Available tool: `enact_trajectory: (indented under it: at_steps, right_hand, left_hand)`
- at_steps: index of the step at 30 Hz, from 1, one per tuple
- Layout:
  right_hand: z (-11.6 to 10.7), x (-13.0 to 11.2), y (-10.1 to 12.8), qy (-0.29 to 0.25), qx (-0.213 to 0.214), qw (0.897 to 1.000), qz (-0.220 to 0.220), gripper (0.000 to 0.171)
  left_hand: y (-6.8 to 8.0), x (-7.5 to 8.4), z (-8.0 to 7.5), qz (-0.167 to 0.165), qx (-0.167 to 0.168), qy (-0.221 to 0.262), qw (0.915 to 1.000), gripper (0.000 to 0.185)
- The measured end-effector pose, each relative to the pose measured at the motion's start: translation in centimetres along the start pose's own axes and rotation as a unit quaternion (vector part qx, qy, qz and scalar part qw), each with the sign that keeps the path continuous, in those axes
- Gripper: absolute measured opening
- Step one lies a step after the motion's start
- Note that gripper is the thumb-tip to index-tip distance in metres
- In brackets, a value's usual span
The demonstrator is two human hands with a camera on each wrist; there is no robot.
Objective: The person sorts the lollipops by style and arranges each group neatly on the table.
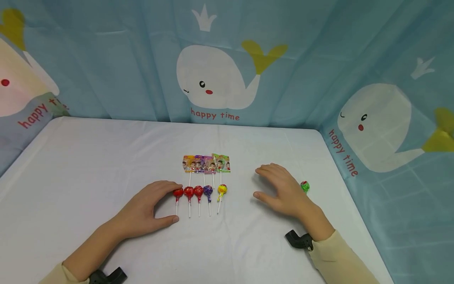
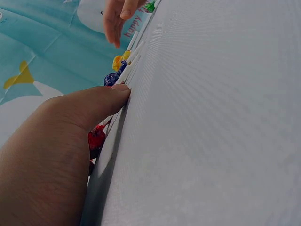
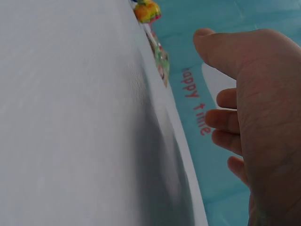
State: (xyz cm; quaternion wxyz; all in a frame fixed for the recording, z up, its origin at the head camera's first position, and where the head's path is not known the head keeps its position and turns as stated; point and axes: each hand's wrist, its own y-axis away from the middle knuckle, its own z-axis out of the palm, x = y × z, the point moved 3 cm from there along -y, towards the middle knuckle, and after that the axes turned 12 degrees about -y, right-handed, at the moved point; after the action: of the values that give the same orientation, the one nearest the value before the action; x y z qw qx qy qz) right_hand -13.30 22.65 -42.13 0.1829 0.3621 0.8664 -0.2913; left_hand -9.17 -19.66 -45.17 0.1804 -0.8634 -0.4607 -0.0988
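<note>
Left hand (image 1: 150,209) cups the leftmost red lollipop (image 1: 178,193) at the row's near-left end, fingertips touching its head without gripping; right hand (image 1: 283,189) rests flat, fingers relaxed; the lollipop looks light and brittle, best pinched by its stiff stick.

I see a white worktop (image 1: 88,165) w/ a blue curtain (image 1: 117,67) round its back & sides. Curtain has white whale prints (image 1: 216,77), yellow tails, crown marks, red "happy time" text (image 1: 215,115). Flat sweet packets (image 1: 207,163) lie mid-worktop in a row, overlapping. One green lollipop (image 1: 305,186) sits apart nr the right edge.
</note>
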Motion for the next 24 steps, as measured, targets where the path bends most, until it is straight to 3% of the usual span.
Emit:
enact_trajectory:
  at_steps: [24]
  right_hand:
    - [-4.1, 2.7, 4.6, 0.045, 0.065, 0.996, 0.029, 0.058]
  left_hand:
    - [0.0, 0.0, 0.0, -0.002, 0.0, 0.0, 1.0, 0.082]
